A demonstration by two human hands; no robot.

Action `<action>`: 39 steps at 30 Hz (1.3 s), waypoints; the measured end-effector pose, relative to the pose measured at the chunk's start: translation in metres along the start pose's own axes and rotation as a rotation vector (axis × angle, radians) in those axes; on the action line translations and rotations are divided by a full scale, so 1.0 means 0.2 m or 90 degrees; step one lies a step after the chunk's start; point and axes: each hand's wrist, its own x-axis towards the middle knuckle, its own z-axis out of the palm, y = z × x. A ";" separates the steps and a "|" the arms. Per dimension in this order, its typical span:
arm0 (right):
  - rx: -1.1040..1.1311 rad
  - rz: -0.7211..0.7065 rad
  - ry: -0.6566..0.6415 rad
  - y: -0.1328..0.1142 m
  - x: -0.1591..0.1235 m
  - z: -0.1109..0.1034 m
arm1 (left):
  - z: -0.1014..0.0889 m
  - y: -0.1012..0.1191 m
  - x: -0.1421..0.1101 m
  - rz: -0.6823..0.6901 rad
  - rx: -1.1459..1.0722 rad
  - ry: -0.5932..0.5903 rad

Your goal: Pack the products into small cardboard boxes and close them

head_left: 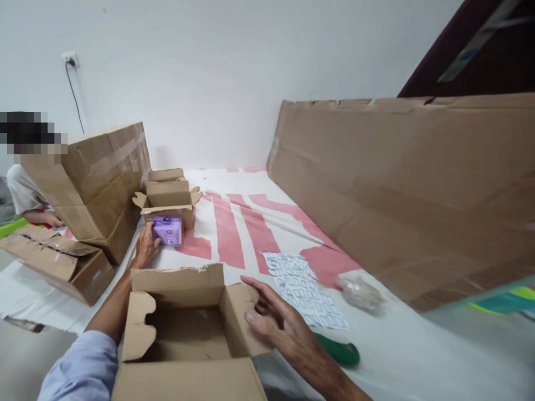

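Note:
My left hand [146, 246] reaches forward past the near box and closes on a small purple carton [167, 232], gripping its left side. That carton is right in front of an open cardboard box [169, 216] with its flaps up. Close to me stands another open cardboard box [192, 334]; its visible inside holds nothing. My right hand [273, 317] is over that box's right flap, index finger stretched out and thumb apart, with nothing seen in it. Whether it touches the flap I cannot tell. A green handle-like object [340, 351] lies partly behind my right forearm.
A sheet of small labels [305, 289] and a clear plastic bundle [361, 292] lie on the white-and-red table cover [228, 234]. Large cardboard [397, 195] stands along the right. Stacked cartons [100, 184] and a closed carton [62, 264] are left, beside another person [27, 192].

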 end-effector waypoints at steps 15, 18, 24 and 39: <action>0.039 -0.091 0.029 0.03 0.04 0.14 | -0.83 0.43 -1.24 -0.344 -0.102 0.028; 0.070 -0.111 0.051 0.02 0.21 0.23 | -0.73 0.51 -1.33 -0.324 -0.108 -0.003; 0.044 -0.112 0.136 -0.12 0.64 0.41 | -0.47 0.67 -1.08 -0.197 -0.103 -0.070; -0.580 -0.400 0.311 0.62 0.02 -0.31 | -0.09 0.47 -0.57 -0.266 0.001 -0.045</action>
